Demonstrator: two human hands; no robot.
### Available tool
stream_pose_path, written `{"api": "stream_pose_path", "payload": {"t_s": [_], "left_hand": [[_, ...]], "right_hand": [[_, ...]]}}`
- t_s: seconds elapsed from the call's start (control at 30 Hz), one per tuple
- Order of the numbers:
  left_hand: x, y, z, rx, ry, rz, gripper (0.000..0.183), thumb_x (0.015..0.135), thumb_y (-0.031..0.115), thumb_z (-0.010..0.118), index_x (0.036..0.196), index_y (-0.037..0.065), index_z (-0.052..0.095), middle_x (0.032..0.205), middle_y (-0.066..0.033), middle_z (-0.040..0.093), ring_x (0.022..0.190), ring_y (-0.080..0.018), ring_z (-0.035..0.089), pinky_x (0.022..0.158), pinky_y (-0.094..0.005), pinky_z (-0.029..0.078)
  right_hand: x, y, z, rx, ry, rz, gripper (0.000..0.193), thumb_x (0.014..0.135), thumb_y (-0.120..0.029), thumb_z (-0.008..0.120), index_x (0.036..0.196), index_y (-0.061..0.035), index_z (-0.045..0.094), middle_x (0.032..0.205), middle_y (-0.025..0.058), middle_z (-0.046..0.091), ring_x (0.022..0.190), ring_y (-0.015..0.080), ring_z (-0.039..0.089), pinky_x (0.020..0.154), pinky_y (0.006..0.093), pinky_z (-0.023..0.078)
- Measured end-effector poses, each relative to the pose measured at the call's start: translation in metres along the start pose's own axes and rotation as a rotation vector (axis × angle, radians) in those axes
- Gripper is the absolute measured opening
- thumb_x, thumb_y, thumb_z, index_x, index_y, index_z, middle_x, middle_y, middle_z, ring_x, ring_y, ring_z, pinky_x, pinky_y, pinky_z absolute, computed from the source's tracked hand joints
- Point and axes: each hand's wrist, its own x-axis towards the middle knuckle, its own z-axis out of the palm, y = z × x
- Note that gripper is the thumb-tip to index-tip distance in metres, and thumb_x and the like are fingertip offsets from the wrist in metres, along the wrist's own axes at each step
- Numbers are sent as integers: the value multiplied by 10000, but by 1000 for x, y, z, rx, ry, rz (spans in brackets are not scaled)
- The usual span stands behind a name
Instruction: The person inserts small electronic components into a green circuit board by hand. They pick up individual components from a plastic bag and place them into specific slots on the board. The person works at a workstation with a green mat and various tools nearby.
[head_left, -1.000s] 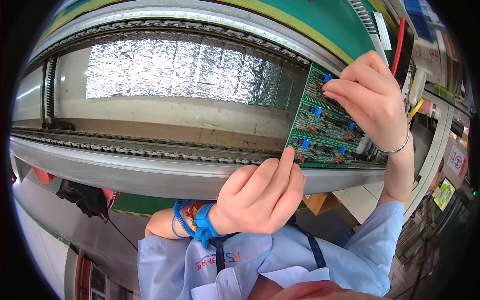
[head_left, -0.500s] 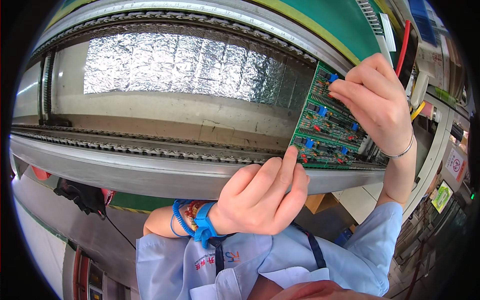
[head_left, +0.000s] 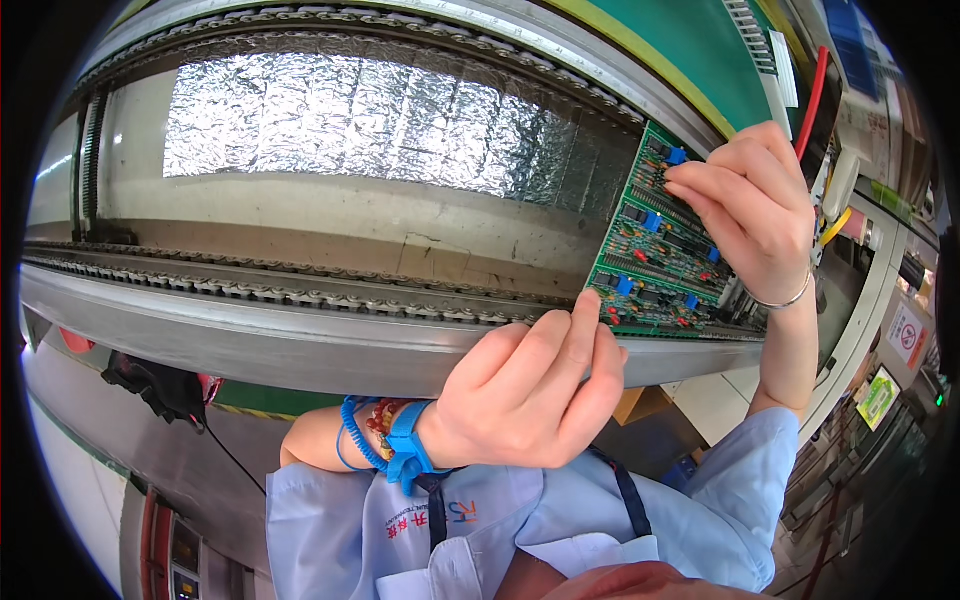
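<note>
A green circuit board [head_left: 660, 245], crowded with black chips, blue blocks and small red parts, lies across the chain rails at the right end of a conveyor. My left hand [head_left: 535, 390] is at its near left corner, the index fingertip against the board and the other fingers curled. My right hand [head_left: 750, 215] is over the board's far right part. Its thumb and fingers are pinched together beside a blue block [head_left: 677, 156]; whatever they hold, if anything, is hidden. A blue wrist strap with a coiled cord [head_left: 405, 445] circles my left wrist.
The near metal rail [head_left: 250, 345] and the far chain [head_left: 330, 18] border the conveyor. Between them lies a crinkled foil sheet [head_left: 350, 120]. At the far right are a red tube [head_left: 815, 100] and a pale handset-like object [head_left: 840, 185].
The view has shifted slightly, so the board and right hand appear a little further right. My left index finger stays at the board's corner, and the right hand keeps its pinch.
</note>
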Motion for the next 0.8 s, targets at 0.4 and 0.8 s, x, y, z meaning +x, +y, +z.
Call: {"api": "stream_pose_path", "payload": {"t_s": [0.4,0.8], "left_hand": [[0,0,0,10,-7,-7,105,689,100,653,770,45,617,860,-119,692,700,-141,583,554,-209,384],[-1,1,1,3,12,-18,96,696,108,652,761,49,613,841,-107,694,693,-138,587,556,-209,381]], "right_hand": [[-4,4,2,-26,14,-68,246,551,-33,745,785,-23,666,706,25,552,675,210,506,565,287,424],[-8,11,3,-57,13,-172,282,529,-68,744,802,-41,679,699,2,539,649,187,497,557,296,386]]}}
